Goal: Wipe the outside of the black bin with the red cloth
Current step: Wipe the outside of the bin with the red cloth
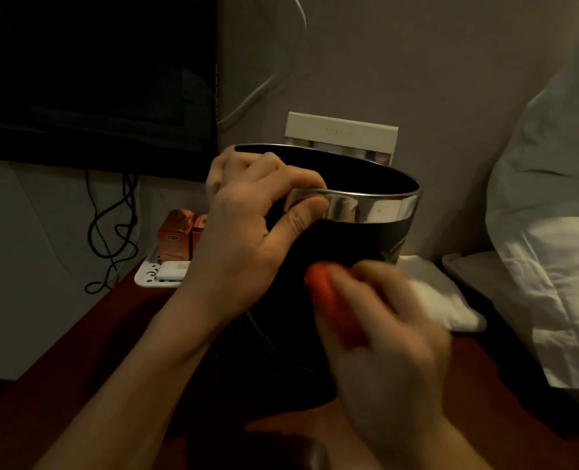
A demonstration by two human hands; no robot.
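A black bin point(355, 242) with a shiny silver band round its rim stands on a dark red table, tilted slightly toward me. My left hand point(247, 228) grips the near left rim, fingers inside and thumb on the silver band. Blurred by motion, my right hand point(383, 327) holds the red cloth point(332, 300) against the bin's outer wall, low on the near side. Most of the cloth is hidden under the hand.
A white tray point(145, 276) with orange boxes point(176, 235) and a white packet sits at the table's back left. Folded white cloth point(440, 296) lies right of the bin. A white pillow point(552, 215) is at right, a dark screen point(94, 72) and hanging cables point(111, 225) at left.
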